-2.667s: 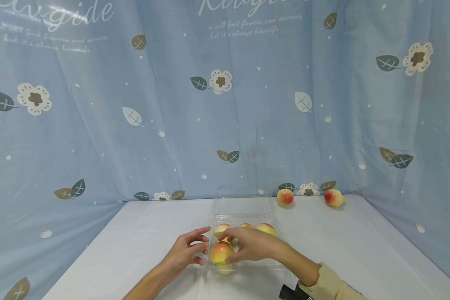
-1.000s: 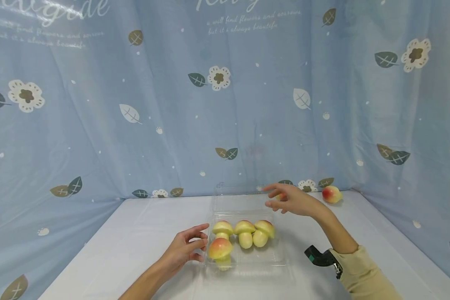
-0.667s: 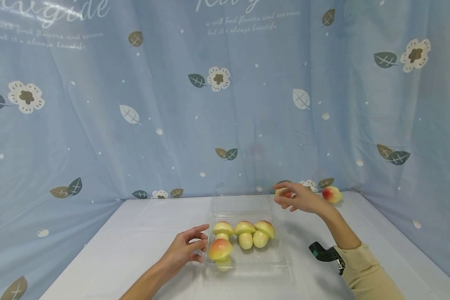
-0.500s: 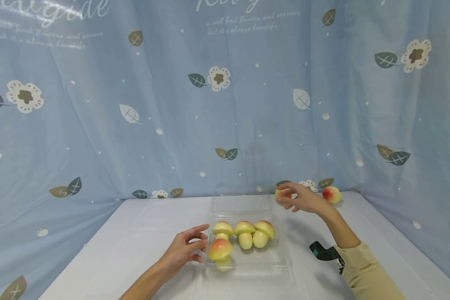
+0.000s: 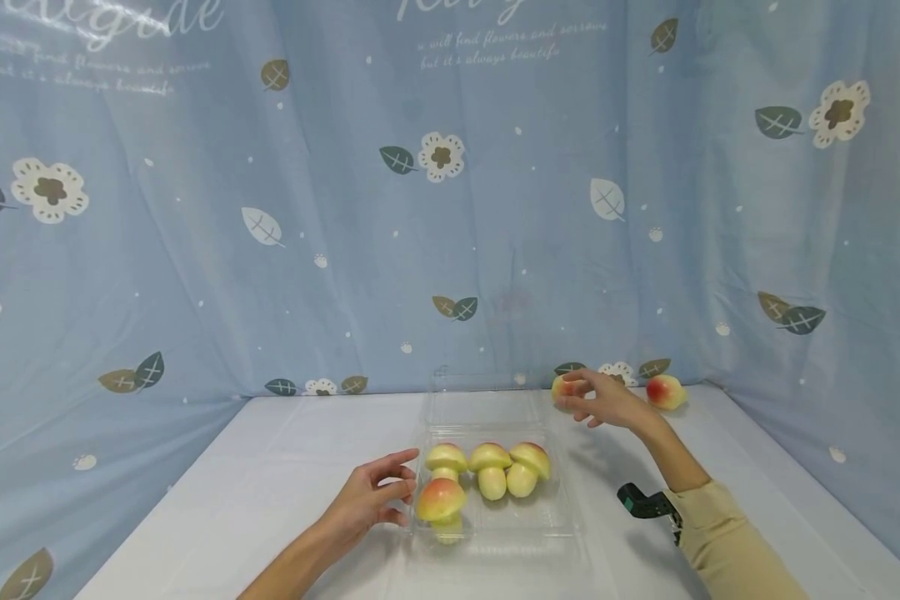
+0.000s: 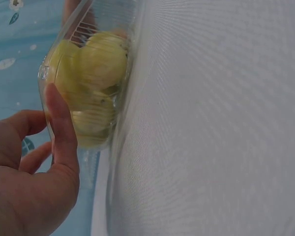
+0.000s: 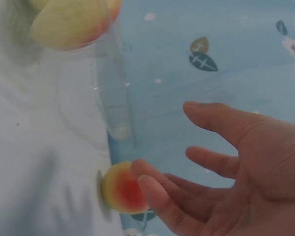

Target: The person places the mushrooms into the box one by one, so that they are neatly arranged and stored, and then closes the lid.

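A clear plastic box (image 5: 562,518) stands open on the white table, its lid (image 5: 483,407) lying flat behind it. Several yellow-and-red mushroom toys (image 5: 491,467) stand inside, one (image 5: 441,500) at the front left corner. My left hand (image 5: 371,500) rests against the box's left wall; in the left wrist view its thumb (image 6: 61,128) presses the clear wall (image 6: 81,29) beside the toys (image 6: 96,64). My right hand (image 5: 600,400) reaches to the back right, fingers spread. Its fingertips (image 7: 152,189) touch a loose red-yellow toy (image 5: 561,386) (image 7: 119,189) by the curtain.
A second loose toy (image 5: 665,392) lies further right along the back edge. A blue flowered curtain (image 5: 450,208) closes off the back and both sides of the table (image 5: 285,467). A black and green camera (image 5: 645,502) sits at my right wrist.
My right hand left the box and went up to the back right until its fingers met the loose toy. The left hand stayed at the box's left wall.
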{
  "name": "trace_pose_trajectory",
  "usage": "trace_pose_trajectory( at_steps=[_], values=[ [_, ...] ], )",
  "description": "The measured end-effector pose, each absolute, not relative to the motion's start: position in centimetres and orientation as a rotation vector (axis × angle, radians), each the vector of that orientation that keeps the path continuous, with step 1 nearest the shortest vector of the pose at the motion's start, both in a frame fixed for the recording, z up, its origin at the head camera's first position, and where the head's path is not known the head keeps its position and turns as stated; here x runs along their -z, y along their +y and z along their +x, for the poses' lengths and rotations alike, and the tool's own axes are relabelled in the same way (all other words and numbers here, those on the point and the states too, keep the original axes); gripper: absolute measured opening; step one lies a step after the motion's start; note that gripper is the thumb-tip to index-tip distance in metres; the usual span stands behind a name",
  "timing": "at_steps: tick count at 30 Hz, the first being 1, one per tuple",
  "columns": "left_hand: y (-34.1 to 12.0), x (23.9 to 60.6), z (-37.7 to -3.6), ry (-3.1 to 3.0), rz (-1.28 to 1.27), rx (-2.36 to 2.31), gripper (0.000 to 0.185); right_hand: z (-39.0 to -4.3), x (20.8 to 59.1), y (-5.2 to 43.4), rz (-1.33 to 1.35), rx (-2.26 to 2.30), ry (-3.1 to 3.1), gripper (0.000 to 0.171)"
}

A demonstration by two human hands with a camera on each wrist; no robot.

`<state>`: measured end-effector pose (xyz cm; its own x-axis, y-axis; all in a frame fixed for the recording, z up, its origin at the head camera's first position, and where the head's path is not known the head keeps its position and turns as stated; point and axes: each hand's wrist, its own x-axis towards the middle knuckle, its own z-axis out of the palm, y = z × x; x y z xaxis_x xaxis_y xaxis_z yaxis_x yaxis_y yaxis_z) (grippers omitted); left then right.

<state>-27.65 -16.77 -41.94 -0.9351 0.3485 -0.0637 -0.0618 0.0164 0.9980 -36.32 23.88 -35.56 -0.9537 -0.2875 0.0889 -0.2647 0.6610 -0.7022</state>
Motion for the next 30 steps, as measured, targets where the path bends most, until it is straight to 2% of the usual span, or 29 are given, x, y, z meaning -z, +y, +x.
trace_pose_trajectory(
  at_steps=[18, 30],
  values=[
    [-16.7, 41.9, -27.6, 1.998, 0.297, -1.990, 0.064, -39.2, 38.5, 24.4, -0.229, 1.244, 2.971, 0.063],
    [-16.7, 41.9, -27.6, 2.015, 0.302, -1.987, 0.064, -40.8, 39.6, 24.0, -0.198, 1.199, 3.098, 0.064]
  ],
)
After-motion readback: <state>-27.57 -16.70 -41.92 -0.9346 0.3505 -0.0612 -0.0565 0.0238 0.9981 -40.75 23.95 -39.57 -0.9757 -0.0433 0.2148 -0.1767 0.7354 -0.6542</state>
